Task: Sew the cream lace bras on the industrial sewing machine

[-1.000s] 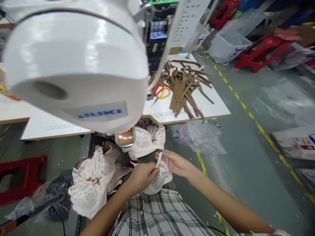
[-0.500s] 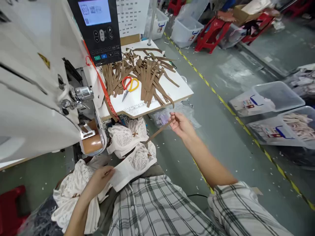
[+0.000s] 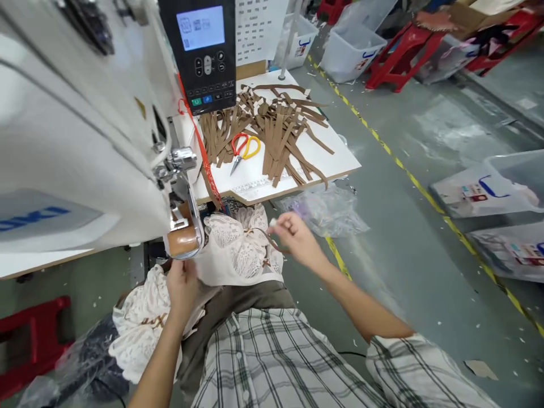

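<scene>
My left hand (image 3: 182, 289) has its fingers closed on the side band of a white lace bra (image 3: 219, 269), just below the sewing machine's small rounded work arm (image 3: 183, 235). The bra spreads over my lap, its cups next to the table's front edge, with small brown bows on it. To the right of the cups, my right hand (image 3: 293, 238) pinches a brown strap (image 3: 272, 241) whose end carries a small white piece. The strap hangs in a slack curve beside the bra. More white lace bras (image 3: 144, 328) lie piled below my left hand.
Many brown straps (image 3: 280, 130) lie on the white table (image 3: 340, 164), with red-and-yellow-handled scissors (image 3: 240, 152) beside them. A control panel (image 3: 199, 56) stands above. Clear plastic bins (image 3: 488, 187) stand on the floor at right, a red stool (image 3: 38, 340) at lower left.
My left hand has moved the bra band up to the machine's work arm. My right hand has come closer to the bra, and the strap, straight before, now curves slackly. The view has shifted left.
</scene>
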Motion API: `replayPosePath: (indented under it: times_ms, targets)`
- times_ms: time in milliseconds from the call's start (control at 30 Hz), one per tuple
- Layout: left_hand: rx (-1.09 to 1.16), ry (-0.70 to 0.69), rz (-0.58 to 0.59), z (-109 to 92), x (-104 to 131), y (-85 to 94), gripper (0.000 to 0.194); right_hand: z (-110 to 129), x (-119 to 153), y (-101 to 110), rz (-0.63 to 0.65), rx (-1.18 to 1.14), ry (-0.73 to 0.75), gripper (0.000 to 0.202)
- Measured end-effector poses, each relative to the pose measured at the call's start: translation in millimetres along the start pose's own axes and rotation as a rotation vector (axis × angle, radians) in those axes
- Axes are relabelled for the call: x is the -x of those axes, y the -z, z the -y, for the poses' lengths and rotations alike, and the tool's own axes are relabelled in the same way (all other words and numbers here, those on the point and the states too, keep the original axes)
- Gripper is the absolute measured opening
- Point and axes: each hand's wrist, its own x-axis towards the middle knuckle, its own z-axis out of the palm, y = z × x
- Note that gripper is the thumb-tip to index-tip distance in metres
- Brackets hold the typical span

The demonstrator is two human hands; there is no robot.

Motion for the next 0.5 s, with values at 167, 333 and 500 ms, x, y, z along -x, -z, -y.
replayPosePath:
  times_ms: [167, 333, 500]
  targets:
    - [0.107, -0.304, 0.366, -64.3, 8.5, 27.3, 0.027, 18.2, 31.1, -57.5, 0.524, 0.312, 0.075, 0.015]
    - [0.055, -0.397, 0.572, -87.6, 15.7, 39.0, 0.021, 34.7, 35.9, -70.8, 0.667, 0.530, 0.131, 0.010]
    - [-0.154, -0.437, 0.433, -67.2, 22.5, 35.0, 0.029, 31.5, 27.3, -73.8, 0.685, 0.545, 0.052, 0.009]
